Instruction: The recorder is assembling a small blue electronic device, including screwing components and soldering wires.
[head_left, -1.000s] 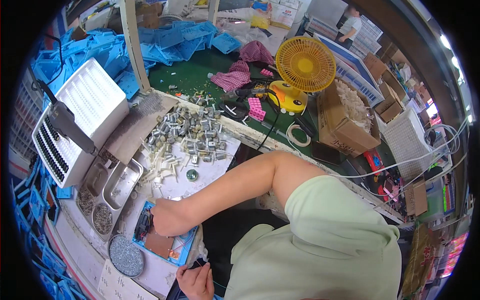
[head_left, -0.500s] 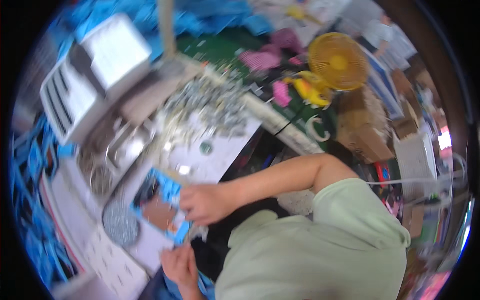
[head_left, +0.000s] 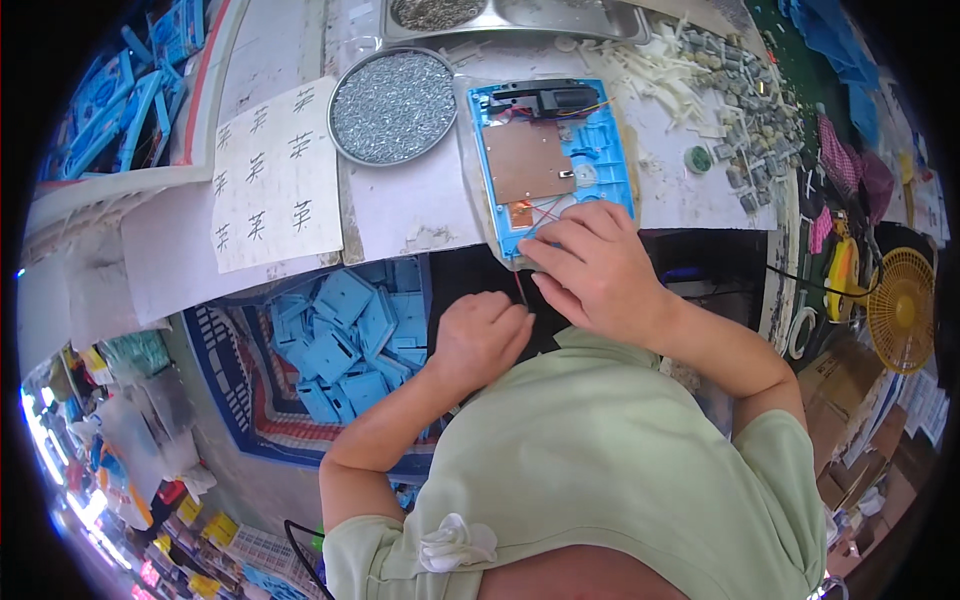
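Observation:
A blue plastic housing (head_left: 608, 165) lies open-side up near the table's front edge. It holds a brown circuit board (head_left: 528, 165), a long black part (head_left: 545, 100) and thin red and white wires (head_left: 545, 213). Bent over its lower right corner, my right hand (head_left: 612, 275) grips the near edge, the thumb below it. My left hand (head_left: 478, 338) is closed in front of the table edge, lower than the housing. A thin reddish wire (head_left: 520, 286) runs from the housing to its fingertips, which seem to pinch it; the exact grip is partly hidden.
Beside the housing stands a round metal tray (head_left: 333, 125) of small screws. Grey parts (head_left: 755, 135) and white pieces (head_left: 660, 85) are heaped at right. A marked white sheet (head_left: 275, 235) lies at left. Below the table, a blue crate (head_left: 222, 375) holds blue plastic pieces.
The whole view has turned and sharpened, bringing the crate below the table into sight. My right hand stays at the housing's edge, and my left hand remains closed close by.

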